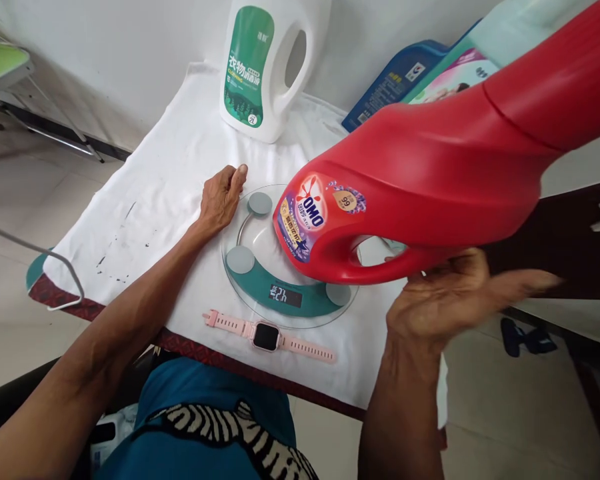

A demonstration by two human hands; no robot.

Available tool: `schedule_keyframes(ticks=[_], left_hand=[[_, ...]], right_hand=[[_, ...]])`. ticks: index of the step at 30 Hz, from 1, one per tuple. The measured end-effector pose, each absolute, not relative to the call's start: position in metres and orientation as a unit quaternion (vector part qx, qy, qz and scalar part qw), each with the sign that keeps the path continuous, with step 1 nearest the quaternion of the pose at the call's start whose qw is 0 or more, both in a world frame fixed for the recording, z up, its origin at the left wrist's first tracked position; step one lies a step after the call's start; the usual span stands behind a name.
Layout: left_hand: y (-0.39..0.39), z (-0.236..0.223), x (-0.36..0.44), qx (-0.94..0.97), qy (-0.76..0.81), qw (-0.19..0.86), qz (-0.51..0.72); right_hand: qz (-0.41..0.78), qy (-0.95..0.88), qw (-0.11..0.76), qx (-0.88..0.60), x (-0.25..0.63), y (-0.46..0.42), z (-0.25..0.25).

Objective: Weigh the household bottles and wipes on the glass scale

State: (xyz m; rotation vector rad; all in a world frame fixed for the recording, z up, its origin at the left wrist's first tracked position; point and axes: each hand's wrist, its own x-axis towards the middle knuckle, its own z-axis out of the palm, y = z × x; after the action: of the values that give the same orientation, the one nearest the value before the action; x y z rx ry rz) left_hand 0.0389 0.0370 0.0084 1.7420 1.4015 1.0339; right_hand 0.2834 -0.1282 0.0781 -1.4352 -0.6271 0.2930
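Note:
A large red OMO detergent bottle [420, 173] leans to the upper right, its base over a round glass scale [260, 283] with a lit display. My right hand [445, 300] is under the bottle's handle, fingers partly hidden behind it, one fingertip showing through the handle gap. The thumb of that hand points outward, slightly blurred. Resting on the cloth at the scale's left edge, my left hand [223, 193] is curled closed, and nothing shows in it. A pink-strapped smartwatch [267, 336] lies flat in front of the scale.
A white bottle with a green label [250, 73] stands at the back of the white cloth [145, 193]. Behind the red bottle are a blue bottle [397, 77] and a pale green one [515, 33]. Dark slippers [527, 337] lie on the floor at right.

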Motion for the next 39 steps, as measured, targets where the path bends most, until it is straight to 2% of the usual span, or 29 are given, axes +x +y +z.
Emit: schedule_keyframes(ticks=[6,13,32,39], left_hand=[[0.036,0.007,0.039,0.68,0.519,0.325,0.404],[0.039,0.002,0.037,0.683,0.508,0.32,0.416],[0.041,0.001,0.038,0.691,0.509,0.325,0.397],[0.034,0.007,0.036,0.675,0.524,0.335,0.398]], right_hand=[[0.135,-0.261,0.675,-0.677,0.326,-0.13,0.016],[0.179,-0.242,0.684,-0.664,0.348,-0.13,-0.007],[0.158,-0.267,0.674,-0.671,0.349,-0.13,-0.012],[0.143,-0.285,0.672,-0.668,0.324,-0.137,0.027]])
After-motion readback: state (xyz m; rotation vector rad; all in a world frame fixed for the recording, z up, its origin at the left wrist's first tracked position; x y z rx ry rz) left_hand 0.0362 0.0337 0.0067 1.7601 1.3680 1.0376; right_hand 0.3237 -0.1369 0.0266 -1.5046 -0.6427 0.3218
